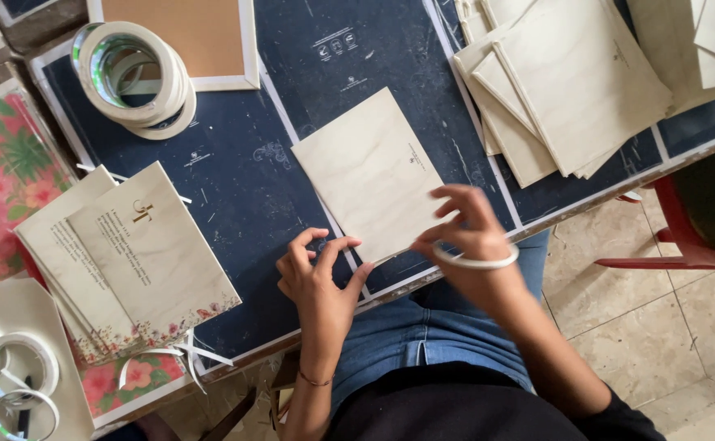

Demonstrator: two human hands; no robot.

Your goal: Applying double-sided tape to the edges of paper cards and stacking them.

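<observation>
Hands both at near edge of dark blue surface [243, 188], working one pale card [369, 173] lying flat & tilted, approx centre. Right hand [465, 229] w/ white bangle [476, 261] on wrist: fingertips pinched together at card's near right edge, touching it. Left hand [316, 273]: fingers curled, tips close together just beside card's near left corner; can't tell if they hold anything. Far right: loose stack of blank pale cards [565, 82], well apart from hands. Left: stack of printed cards w/ floral border [141, 253]. Far left: rolls of white tape [133, 77] stacked; more tape rolls [14, 376] near left corner. Red chair [684, 237] at right, on tiled floor.
</observation>
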